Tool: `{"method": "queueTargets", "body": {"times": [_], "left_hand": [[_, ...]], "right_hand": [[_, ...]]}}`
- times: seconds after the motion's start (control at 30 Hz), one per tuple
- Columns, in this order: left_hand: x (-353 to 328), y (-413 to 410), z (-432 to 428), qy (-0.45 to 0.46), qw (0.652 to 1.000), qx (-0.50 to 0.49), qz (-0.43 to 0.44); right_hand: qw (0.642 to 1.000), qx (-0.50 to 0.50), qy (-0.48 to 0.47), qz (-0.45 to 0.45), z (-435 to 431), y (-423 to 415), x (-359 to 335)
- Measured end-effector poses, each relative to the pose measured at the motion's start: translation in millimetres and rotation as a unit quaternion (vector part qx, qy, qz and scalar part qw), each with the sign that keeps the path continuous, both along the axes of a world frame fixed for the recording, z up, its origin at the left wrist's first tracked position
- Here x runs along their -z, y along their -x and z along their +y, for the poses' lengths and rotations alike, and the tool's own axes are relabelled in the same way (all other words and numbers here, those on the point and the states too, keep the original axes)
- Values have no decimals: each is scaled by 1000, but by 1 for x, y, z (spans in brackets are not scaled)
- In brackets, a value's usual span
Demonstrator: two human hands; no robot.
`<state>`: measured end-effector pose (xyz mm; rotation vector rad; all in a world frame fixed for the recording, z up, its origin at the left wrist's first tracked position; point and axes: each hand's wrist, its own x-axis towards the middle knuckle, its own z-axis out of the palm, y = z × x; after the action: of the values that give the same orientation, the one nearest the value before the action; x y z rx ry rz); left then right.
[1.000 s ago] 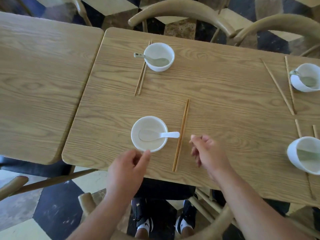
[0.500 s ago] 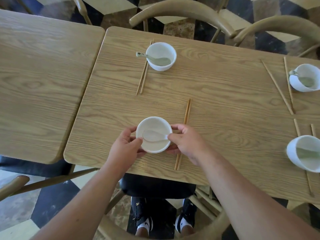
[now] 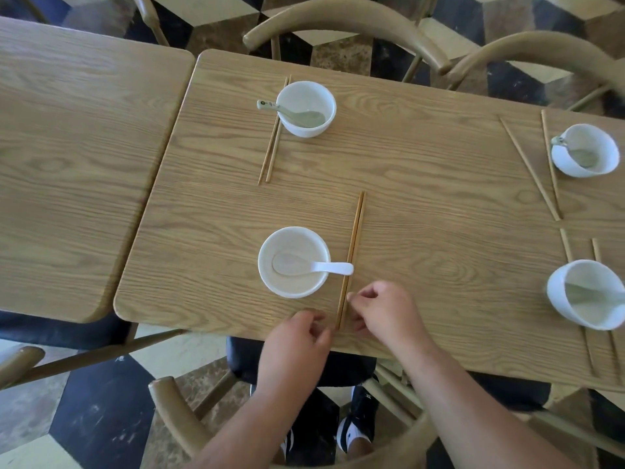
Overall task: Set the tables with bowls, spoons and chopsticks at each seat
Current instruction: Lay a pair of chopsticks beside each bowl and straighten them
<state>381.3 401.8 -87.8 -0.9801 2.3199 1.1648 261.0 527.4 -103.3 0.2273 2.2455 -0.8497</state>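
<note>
The near pair of chopsticks [image 3: 353, 245] lies flat on the table [image 3: 439, 204]. Its near tips stop just short of the table's front edge and its far tips point into the open wood at mid-table. The left hand [image 3: 297, 340] and the right hand [image 3: 385, 311] flank those near tips, one on each side, fingers curled and fingertips at the sticks. I cannot tell whether either hand pinches them or only touches. Just left of the pair stands the near bowl [image 3: 297, 291], set in from the front edge. Its white spoon [image 3: 314, 267] rests inside, with the handle passing over the rim and reaching the chopsticks. A narrow gap separates this table from a second table [image 3: 67, 164] on the left. Bare wood lies between the near setting and the far bowl [image 3: 306, 128], and also rightward toward two more bowls at the right border. In all there are four bowls, each with one spoon, and four pairs of chopsticks. Two curved chair backs [image 3: 348, 18] stand along the far edge.
</note>
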Motion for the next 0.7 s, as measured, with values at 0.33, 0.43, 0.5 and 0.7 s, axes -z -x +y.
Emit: {"method": "queueTargets", "body": {"times": [0.33,0.43,0.5,0.7], "left_hand": [[14,21,-7,-69,993,-95,4],[17,21,-8,-75,991,-113,7],[19,22,-7,-70,991,-116,9],[22,20,-5,-49,992,-114,17]], "right_hand": [[990,53,97,-82,-22,-3,17],[980,54,138,-133,-15,3,7],[976,42,144,-158,-13,10,3],[973,24,141,-182,-13,18,0]]}}
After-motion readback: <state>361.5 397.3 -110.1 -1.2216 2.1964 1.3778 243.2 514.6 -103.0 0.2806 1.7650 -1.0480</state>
